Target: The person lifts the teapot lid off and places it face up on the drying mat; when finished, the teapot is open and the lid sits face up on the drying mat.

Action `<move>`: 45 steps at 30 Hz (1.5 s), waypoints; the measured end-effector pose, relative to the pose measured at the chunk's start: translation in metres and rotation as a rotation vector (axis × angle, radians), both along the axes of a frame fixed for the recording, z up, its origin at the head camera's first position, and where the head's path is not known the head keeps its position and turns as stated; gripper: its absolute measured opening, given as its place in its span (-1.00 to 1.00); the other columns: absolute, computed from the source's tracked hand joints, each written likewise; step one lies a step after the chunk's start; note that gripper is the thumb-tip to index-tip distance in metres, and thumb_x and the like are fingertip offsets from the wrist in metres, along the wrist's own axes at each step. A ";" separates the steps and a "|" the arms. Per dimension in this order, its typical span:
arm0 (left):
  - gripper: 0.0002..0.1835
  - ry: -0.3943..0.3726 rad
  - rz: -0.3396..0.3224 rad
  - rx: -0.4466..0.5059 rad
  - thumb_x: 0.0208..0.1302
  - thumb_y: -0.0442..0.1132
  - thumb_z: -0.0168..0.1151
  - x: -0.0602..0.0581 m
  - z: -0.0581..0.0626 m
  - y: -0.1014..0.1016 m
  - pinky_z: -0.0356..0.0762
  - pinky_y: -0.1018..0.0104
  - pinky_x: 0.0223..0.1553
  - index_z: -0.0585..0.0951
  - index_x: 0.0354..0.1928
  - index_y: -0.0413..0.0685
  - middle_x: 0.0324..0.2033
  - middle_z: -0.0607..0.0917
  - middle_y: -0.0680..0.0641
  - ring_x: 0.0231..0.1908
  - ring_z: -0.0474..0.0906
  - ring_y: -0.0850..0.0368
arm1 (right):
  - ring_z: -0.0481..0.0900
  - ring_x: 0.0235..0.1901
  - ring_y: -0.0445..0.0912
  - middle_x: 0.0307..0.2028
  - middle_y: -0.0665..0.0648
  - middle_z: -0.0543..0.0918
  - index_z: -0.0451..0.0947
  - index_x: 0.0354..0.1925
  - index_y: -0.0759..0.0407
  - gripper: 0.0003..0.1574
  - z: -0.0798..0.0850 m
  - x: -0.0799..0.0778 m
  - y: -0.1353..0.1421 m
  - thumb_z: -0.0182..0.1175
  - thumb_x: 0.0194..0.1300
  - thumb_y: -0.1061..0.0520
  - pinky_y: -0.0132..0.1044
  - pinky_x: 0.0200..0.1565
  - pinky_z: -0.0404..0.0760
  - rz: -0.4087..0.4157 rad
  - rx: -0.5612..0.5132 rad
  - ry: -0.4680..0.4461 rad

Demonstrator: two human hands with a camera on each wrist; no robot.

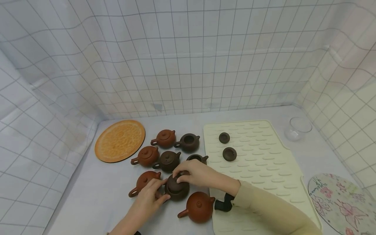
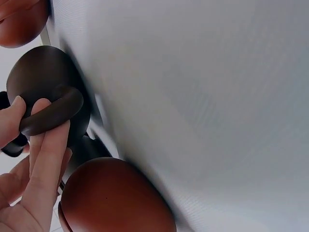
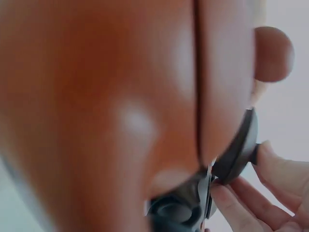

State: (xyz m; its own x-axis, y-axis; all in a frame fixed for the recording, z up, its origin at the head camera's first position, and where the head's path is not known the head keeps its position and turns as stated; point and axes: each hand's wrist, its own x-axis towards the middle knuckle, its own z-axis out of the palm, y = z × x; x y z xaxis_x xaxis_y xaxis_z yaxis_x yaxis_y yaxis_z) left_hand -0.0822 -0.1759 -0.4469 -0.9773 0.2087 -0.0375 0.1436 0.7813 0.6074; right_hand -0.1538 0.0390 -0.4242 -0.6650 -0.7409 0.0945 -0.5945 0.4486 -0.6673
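My left hand pinches the handle of a dark brown teapot, with fingers through its loop and the thumb against it. Between its fingertips, my right hand holds a dark teapot lid by the knob. That lid sits tilted at the mouth of the same teapot; whether it touches the rim is hard to tell. A reddish teapot with its lid on stands close in front and fills much of the right wrist view. Another reddish teapot is beside the left hand.
Lidded teapots stand behind: a dark one and reddish ones. Two dark teapots have open mouths. On the cream mat lie two dark lids. An orange round mat, a glass bowl and a flowered disc lie around.
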 end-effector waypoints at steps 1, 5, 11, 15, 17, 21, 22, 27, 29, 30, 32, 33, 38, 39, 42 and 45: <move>-0.49 0.003 -0.002 -0.004 0.03 -0.32 0.51 0.000 0.000 0.000 0.45 0.52 -0.45 0.63 0.09 -0.14 -0.20 0.59 0.06 -0.50 0.37 0.48 | 0.59 -0.18 -0.29 -0.10 -0.04 0.73 0.67 -0.10 0.02 -0.82 -0.001 0.000 0.004 0.28 0.33 0.07 -0.51 -0.16 0.54 -0.018 -0.019 -0.025; -0.49 -0.004 -0.012 -0.016 0.05 -0.30 0.50 0.000 0.000 0.001 0.44 0.51 -0.43 0.62 0.10 -0.12 -0.20 0.58 0.06 -0.48 0.37 0.47 | 0.62 -0.16 -0.30 -0.04 -0.05 0.71 0.65 -0.05 -0.03 -0.81 -0.005 -0.001 0.023 0.21 0.39 0.03 -0.44 -0.11 0.57 -0.095 -0.086 -0.176; -0.50 -0.004 -0.016 -0.029 0.07 -0.29 0.49 0.001 0.002 0.002 0.45 0.50 -0.42 0.61 0.11 -0.11 -0.19 0.57 0.05 -0.47 0.37 0.45 | 0.63 -0.09 -0.19 0.00 0.14 0.66 0.58 0.05 0.17 -0.70 -0.012 -0.002 0.061 0.14 0.46 0.05 -0.24 -0.01 0.66 -0.185 -0.271 -0.529; -0.50 0.007 -0.005 -0.040 0.07 -0.30 0.49 0.001 0.003 0.002 0.45 0.50 -0.42 0.61 0.10 -0.11 -0.19 0.57 0.05 -0.47 0.38 0.45 | 0.62 -0.04 -0.15 -0.01 0.15 0.63 0.48 0.12 0.36 -0.57 -0.016 -0.004 0.084 0.14 0.45 0.09 -0.17 0.06 0.65 -0.251 -0.424 -0.739; -0.51 0.005 -0.002 -0.045 0.07 -0.30 0.48 0.001 0.003 0.003 0.45 0.50 -0.42 0.61 0.10 -0.11 -0.19 0.57 0.04 -0.47 0.38 0.45 | 0.64 -0.06 -0.16 -0.04 0.11 0.64 0.43 0.15 0.44 -0.54 -0.019 -0.004 0.094 0.13 0.46 0.12 -0.19 0.07 0.64 -0.258 -0.496 -0.791; -0.50 -0.005 0.006 -0.052 0.07 -0.29 0.48 0.001 0.003 0.002 0.45 0.50 -0.43 0.61 0.10 -0.11 -0.18 0.58 0.03 -0.47 0.38 0.44 | 0.70 -0.08 -0.16 -0.07 0.02 0.66 0.46 0.12 0.34 -0.66 -0.024 -0.004 0.112 0.07 0.48 0.18 -0.24 0.06 0.64 -0.251 -0.634 -0.891; -0.50 -0.006 0.007 -0.052 0.07 -0.29 0.48 0.001 0.004 0.002 0.45 0.50 -0.43 0.61 0.10 -0.11 -0.18 0.58 0.03 -0.47 0.38 0.44 | 0.70 -0.07 -0.16 -0.06 0.00 0.66 0.49 0.09 0.27 -0.71 -0.026 -0.004 0.116 0.06 0.49 0.18 -0.24 0.06 0.64 -0.252 -0.662 -0.909; -0.50 -0.003 -0.002 -0.040 0.06 -0.28 0.49 0.001 0.003 0.001 0.45 0.49 -0.44 0.61 0.10 -0.10 -0.17 0.58 0.03 -0.47 0.39 0.44 | 0.70 -0.07 -0.18 -0.04 -0.04 0.67 0.58 -0.05 -0.02 -0.78 -0.028 -0.001 0.134 0.02 0.51 0.20 -0.30 0.02 0.65 -0.304 -0.765 -0.955; -0.49 -0.016 0.000 -0.041 0.07 -0.28 0.49 0.001 0.003 0.001 0.45 0.49 -0.44 0.61 0.11 -0.10 -0.17 0.58 0.03 -0.47 0.40 0.43 | 0.70 -0.07 -0.20 -0.06 -0.04 0.68 0.58 -0.05 -0.01 -0.77 -0.029 0.000 0.142 -0.03 0.54 0.15 -0.32 0.01 0.65 -0.332 -0.786 -0.969; -0.48 -0.024 0.001 -0.044 0.07 -0.27 0.49 0.000 0.003 0.002 0.45 0.49 -0.43 0.61 0.12 -0.10 -0.16 0.58 0.03 -0.46 0.40 0.42 | 0.70 -0.07 -0.20 -0.07 -0.03 0.69 0.57 -0.03 0.02 -0.76 -0.029 0.000 0.145 -0.04 0.56 0.11 -0.32 0.01 0.65 -0.347 -0.789 -0.975; -0.48 -0.041 0.005 -0.051 0.07 -0.28 0.49 0.000 0.004 0.003 0.46 0.50 -0.42 0.60 0.13 -0.10 -0.16 0.58 0.04 -0.45 0.42 0.41 | 0.69 -0.05 -0.22 -0.04 -0.01 0.69 0.48 0.17 0.19 -0.61 -0.030 0.002 0.153 -0.06 0.57 0.03 -0.32 0.04 0.64 -0.376 -0.761 -0.968; -0.48 -0.041 0.007 -0.054 0.07 -0.28 0.49 0.000 0.004 0.003 0.46 0.50 -0.42 0.60 0.13 -0.10 -0.16 0.58 0.04 -0.45 0.42 0.41 | 0.69 -0.05 -0.22 -0.03 0.00 0.68 0.40 0.26 0.29 -0.50 -0.031 0.003 0.157 -0.06 0.57 -0.01 -0.33 0.04 0.63 -0.397 -0.733 -0.961; -0.49 -0.021 0.005 -0.048 0.07 -0.29 0.49 0.000 0.004 0.003 0.47 0.50 -0.42 0.61 0.11 -0.13 -0.17 0.58 0.04 -0.46 0.41 0.43 | 0.67 -0.04 -0.25 0.02 0.02 0.65 0.06 0.40 0.59 -0.15 -0.040 0.010 0.171 0.00 0.53 -0.07 -0.34 0.03 0.63 -0.475 -0.581 -0.891; -0.49 -0.018 0.005 -0.047 0.07 -0.29 0.48 0.000 0.004 0.003 0.47 0.50 -0.42 0.61 0.11 -0.13 -0.17 0.58 0.04 -0.46 0.40 0.44 | 0.67 -0.04 -0.25 0.01 0.02 0.65 0.09 0.39 0.59 -0.16 -0.041 0.012 0.173 0.01 0.53 -0.07 -0.34 0.02 0.64 -0.482 -0.564 -0.886; -0.49 -0.017 0.005 -0.045 0.07 -0.29 0.48 0.000 0.004 0.003 0.47 0.50 -0.42 0.61 0.11 -0.14 -0.17 0.58 0.03 -0.46 0.40 0.44 | 0.69 -0.08 -0.23 0.01 0.09 0.66 0.25 0.34 0.54 -0.21 -0.046 0.014 0.178 0.05 0.50 -0.09 -0.35 0.00 0.64 -0.512 -0.487 -0.842; -0.50 -0.013 0.006 -0.041 0.07 -0.30 0.48 0.000 0.004 0.003 0.47 0.50 -0.42 0.61 0.11 -0.14 -0.17 0.57 0.03 -0.47 0.40 0.44 | 0.71 -0.10 -0.17 0.09 0.30 0.62 0.36 0.28 0.49 -0.27 -0.048 0.016 0.181 0.08 0.48 -0.10 -0.33 -0.02 0.65 -0.540 -0.378 -0.770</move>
State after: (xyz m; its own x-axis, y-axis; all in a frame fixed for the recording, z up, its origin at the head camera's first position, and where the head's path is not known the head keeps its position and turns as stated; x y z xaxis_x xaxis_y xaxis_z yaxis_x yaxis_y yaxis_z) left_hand -0.0820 -0.1725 -0.4428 -0.9778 0.2014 -0.0583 0.1317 0.8063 0.5767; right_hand -0.1376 0.2202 -0.4726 -0.8811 -0.3335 -0.3352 0.2772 0.2101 -0.9376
